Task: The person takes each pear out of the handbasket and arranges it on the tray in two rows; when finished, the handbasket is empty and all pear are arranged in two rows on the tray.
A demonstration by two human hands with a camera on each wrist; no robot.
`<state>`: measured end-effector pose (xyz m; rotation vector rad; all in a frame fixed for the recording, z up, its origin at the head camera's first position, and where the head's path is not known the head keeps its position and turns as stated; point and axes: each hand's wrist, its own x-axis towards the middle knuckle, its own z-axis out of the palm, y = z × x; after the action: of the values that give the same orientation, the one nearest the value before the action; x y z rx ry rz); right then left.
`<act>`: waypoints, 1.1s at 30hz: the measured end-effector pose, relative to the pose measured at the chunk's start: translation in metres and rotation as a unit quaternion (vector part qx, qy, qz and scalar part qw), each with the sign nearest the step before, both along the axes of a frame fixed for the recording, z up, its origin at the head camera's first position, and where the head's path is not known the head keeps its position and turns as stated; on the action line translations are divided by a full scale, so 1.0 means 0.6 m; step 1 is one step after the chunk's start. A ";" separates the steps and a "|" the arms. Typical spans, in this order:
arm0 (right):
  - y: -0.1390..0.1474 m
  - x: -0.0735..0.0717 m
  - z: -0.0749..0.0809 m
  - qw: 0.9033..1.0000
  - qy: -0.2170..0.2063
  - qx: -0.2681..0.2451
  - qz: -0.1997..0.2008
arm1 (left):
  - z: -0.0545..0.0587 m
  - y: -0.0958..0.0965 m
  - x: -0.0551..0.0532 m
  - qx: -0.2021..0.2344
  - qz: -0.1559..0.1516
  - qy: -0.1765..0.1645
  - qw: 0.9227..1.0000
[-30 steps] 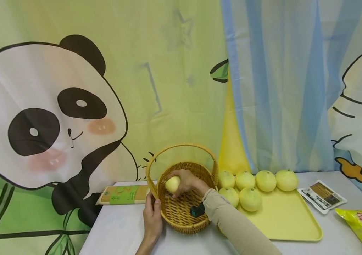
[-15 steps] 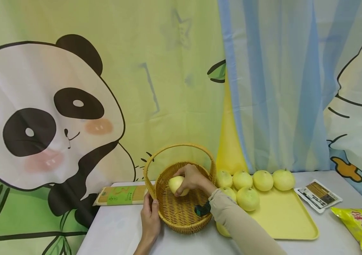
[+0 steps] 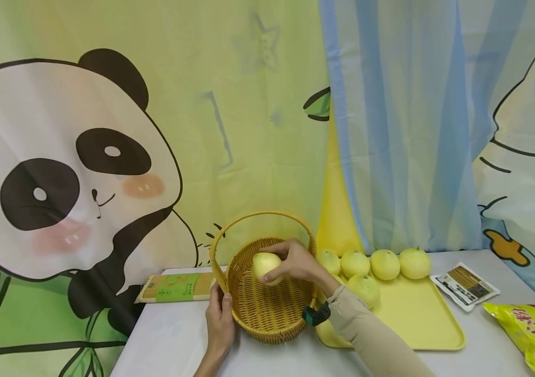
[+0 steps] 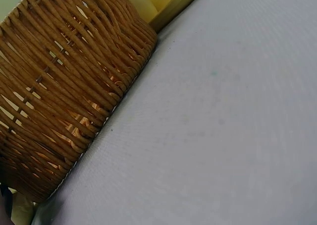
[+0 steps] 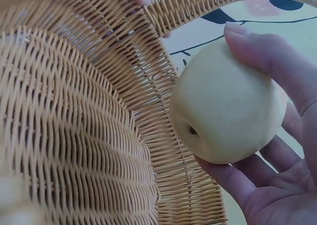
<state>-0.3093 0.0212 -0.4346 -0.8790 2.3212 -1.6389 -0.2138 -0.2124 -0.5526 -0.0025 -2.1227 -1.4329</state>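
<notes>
In the head view a brown wicker basket (image 3: 272,330) with a tall arched handle stands on the table. My left hand (image 3: 220,322) grips its left rim beside the foot of the handle, thumb on the near side. My right hand (image 3: 297,264) holds a pale yellow pear (image 3: 266,268) over the basket's opening. Up close in the right wrist view, thumb and fingers curl round the pear (image 5: 228,106), its dark blossom end facing the weave. The left wrist view shows the basket's outer side (image 4: 74,76) low on the white cloth.
Right of the basket, a yellow tray (image 3: 418,319) bears several more pears (image 3: 385,265), partly hidden by the right forearm. Beyond it lie a flat food packet (image 3: 466,287) and a yellow bag (image 3: 533,335). A noodle packet (image 3: 177,288) lies left of the basket. Printed curtains (image 3: 248,131) hang behind.
My right hand has lifted the pear a little and brought it rightward across the basket's opening. The left hand stays on the rim. The whole head view has shifted slightly.
</notes>
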 end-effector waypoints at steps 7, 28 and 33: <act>0.020 0.025 -0.003 0.999 0.004 -0.034 -0.013 | 0.001 0.000 -0.001 0.002 -0.002 0.004 1.000; 0.212 0.099 0.022 0.988 0.034 -0.112 -0.104 | 0.002 0.001 0.001 0.011 -0.003 -0.008 1.000; 0.267 0.113 0.008 0.980 0.055 -0.099 -0.164 | 0.002 0.002 0.001 0.012 -0.001 -0.001 1.000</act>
<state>-0.2417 0.1816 -0.4296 -0.6618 2.5207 -2.0287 -0.2133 -0.2110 -0.5513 0.0076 -2.1081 -1.4595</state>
